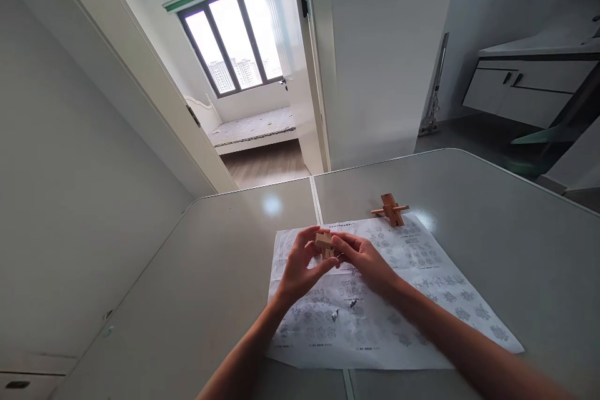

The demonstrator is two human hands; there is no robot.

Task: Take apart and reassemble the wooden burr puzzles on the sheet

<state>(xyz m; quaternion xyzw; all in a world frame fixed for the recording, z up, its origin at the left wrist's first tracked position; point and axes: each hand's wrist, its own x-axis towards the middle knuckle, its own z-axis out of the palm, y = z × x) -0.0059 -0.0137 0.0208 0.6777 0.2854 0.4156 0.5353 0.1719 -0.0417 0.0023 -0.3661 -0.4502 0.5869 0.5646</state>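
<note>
Wooden blocks (323,240), left hand (297,272) and right hand (368,260) curled around them, forearms (246,350) angled inward

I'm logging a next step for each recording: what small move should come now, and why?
Probably turn the small pale-brown wooden block assembly slightly and compare it with the small grey drawings on the creased white paper sheet: the bare left hand and bare right hand both hold it above that sheet, partly covering it.
</note>
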